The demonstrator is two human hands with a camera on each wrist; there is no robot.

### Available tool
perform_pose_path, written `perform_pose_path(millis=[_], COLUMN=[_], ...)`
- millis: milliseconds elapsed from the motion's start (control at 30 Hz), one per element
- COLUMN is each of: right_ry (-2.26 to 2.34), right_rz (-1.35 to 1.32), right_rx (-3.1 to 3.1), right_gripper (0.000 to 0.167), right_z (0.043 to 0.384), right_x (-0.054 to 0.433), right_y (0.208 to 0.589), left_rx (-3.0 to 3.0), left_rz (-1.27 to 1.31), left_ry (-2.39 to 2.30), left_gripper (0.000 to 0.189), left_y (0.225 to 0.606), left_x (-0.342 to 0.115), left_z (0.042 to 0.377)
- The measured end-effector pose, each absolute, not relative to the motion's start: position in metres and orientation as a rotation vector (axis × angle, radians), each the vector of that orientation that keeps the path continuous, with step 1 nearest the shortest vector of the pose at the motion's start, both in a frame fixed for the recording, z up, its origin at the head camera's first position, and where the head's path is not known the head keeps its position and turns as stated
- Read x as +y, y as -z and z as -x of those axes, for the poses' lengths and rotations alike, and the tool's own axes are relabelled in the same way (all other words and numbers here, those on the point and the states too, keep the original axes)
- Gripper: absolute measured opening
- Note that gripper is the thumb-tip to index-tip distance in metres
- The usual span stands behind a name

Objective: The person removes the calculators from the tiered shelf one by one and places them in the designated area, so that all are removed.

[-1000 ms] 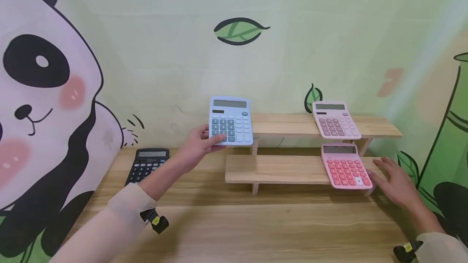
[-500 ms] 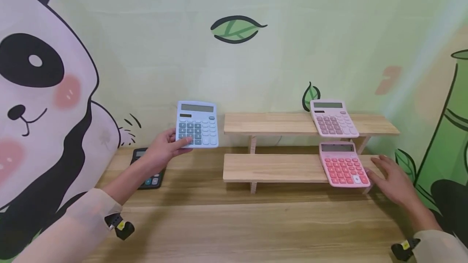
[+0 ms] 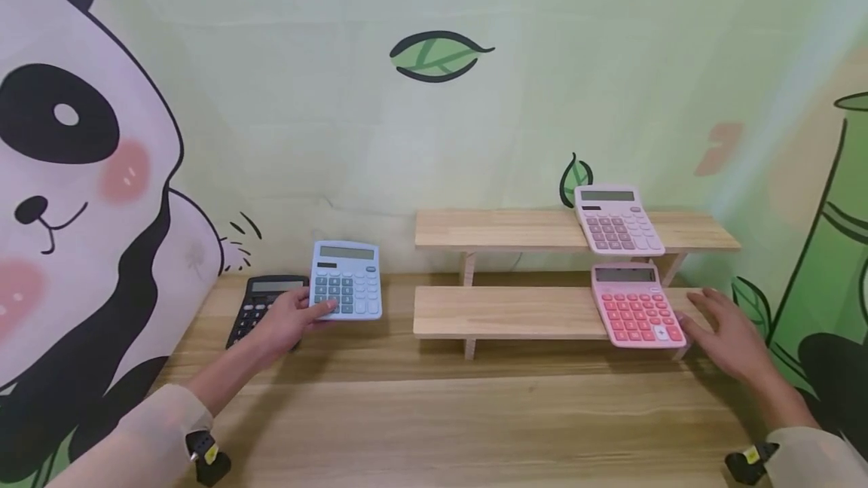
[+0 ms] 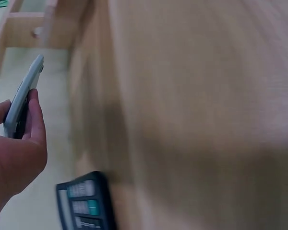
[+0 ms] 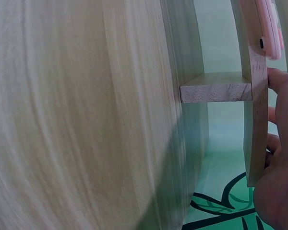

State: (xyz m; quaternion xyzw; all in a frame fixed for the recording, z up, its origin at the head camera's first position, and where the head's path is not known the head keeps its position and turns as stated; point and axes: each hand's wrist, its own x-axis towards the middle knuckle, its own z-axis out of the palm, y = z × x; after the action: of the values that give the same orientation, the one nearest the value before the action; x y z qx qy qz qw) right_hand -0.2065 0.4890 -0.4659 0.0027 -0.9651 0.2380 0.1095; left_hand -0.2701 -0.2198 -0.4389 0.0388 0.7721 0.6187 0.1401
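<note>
My left hand (image 3: 281,320) pinches a light blue calculator (image 3: 353,277) by its lower left corner, thumb over the keys and fingers behind. The left wrist view shows this calculator (image 4: 23,98) edge-on, raised above the table. Partly hidden behind that hand, a black calculator (image 3: 274,287) lies on the table. On the right, my right hand (image 3: 735,341) rests at the end of the lower shelf board (image 3: 502,311), thumb close to the pink calculator (image 3: 637,307). In the right wrist view its fingers lie along the board (image 5: 256,120) and grip nothing.
A pale pink calculator (image 3: 620,221) leans on the upper shelf board (image 3: 498,230), above the pink one. The two-step wooden stand is on a wood-grain table (image 3: 475,428). Behind it hangs a green backdrop (image 3: 305,119) printed with a panda and leaves.
My left hand has carried the light blue calculator leftward from the upper shelf's left end, then lowered it beside the black calculator. The right hand has stayed at the shelf end.
</note>
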Motion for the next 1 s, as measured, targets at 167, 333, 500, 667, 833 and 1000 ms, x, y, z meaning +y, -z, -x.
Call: perform_pose_path(millis=[167, 333, 500, 667, 833, 1000], right_ry=[-0.685, -0.675, -0.676, -0.677, -0.666, -0.668], right_rz=[-0.009, -0.005, 0.003, -0.007, -0.015, -0.024], right_rx=[-2.846, -2.847, -2.847, -2.840, -2.836, -2.830], right_gripper=[0.072, 0.073, 0.072, 0.071, 0.070, 0.069], right_z=[0.208, 0.209, 0.208, 0.208, 0.208, 0.208], right_x=[0.489, 0.488, 0.489, 0.489, 0.489, 0.489], right_y=[0.466, 0.464, 0.466, 0.466, 0.466, 0.465], left_rx=[2.174, 2.129, 2.070, 2.026, 2.008, 2.000], left_rz=[-0.041, -0.047, -0.080, -0.077, -0.067, -0.052], left_ry=[-1.809, -1.841, -1.866, -1.888, -1.895, -1.889], left_gripper=[0.061, 0.058, 0.058, 0.057, 0.057, 0.056], left_y=[0.456, 0.465, 0.472, 0.476, 0.477, 0.475], left_x=[-0.220, -0.219, -0.217, -0.217, -0.215, -0.214], left_z=[0.266, 0.265, 0.265, 0.265, 0.265, 0.267])
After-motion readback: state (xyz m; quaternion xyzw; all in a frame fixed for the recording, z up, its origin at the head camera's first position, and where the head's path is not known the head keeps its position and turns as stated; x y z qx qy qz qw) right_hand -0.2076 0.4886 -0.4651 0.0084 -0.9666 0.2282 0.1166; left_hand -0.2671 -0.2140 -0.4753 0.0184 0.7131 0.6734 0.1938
